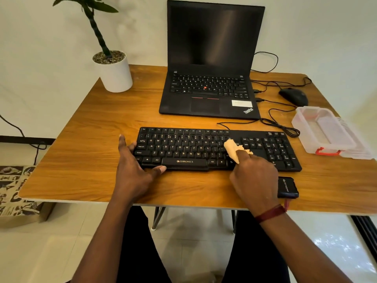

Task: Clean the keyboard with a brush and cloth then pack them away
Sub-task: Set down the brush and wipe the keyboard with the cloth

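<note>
Right hand [254, 176] grips a beige cloth [234, 149] against the black keyboard [214, 148]; left hand [136, 166], fingers spread, braces its left end.

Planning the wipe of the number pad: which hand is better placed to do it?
Right. The right hand already holds the cloth beside the number pad, while the left hand braces the keyboard at its far left end.

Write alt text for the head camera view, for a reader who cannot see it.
A person's right hand presses a beige cloth onto a black keyboard while the left hand steadies its left end. The keyboard lies on a wooden table, with an open laptop behind, a clear plastic box to the right and a potted plant at back left.
</note>
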